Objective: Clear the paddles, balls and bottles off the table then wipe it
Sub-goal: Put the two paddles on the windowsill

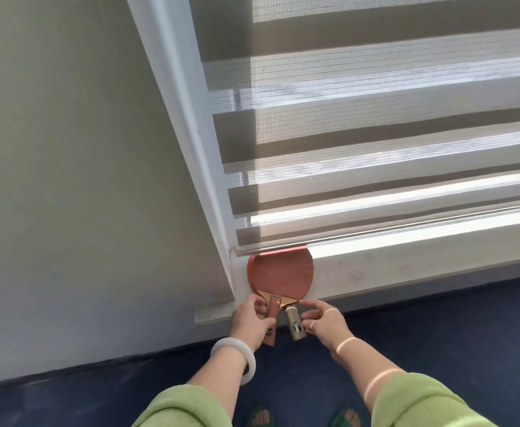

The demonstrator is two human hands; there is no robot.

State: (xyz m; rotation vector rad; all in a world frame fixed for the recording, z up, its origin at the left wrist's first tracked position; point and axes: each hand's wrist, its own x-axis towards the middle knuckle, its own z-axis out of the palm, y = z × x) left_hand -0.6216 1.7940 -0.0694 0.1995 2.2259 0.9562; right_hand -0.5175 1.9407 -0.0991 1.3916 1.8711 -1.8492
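1. The red paddle (280, 275) lies flat on the white window sill (406, 266), in its left corner. The far edge of its blade sits under the bottom rail of the blind (375, 134).
2. A second paddle (295, 323) lies beneath it. Only its gold-brown handle shows, jutting off the sill's front edge.
3. The left hand (251, 322) curls its fingers round the red paddle's handle.
4. The right hand (323, 325) stretches its forefinger to the blade's base. Its other fingers curl against the gold-brown handle, though a grip cannot be told.

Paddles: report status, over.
Left hand grips red handle; right hand on gold handle, grip unclear. Paddles stacked on windowsill. Blind rail overhangs blades.
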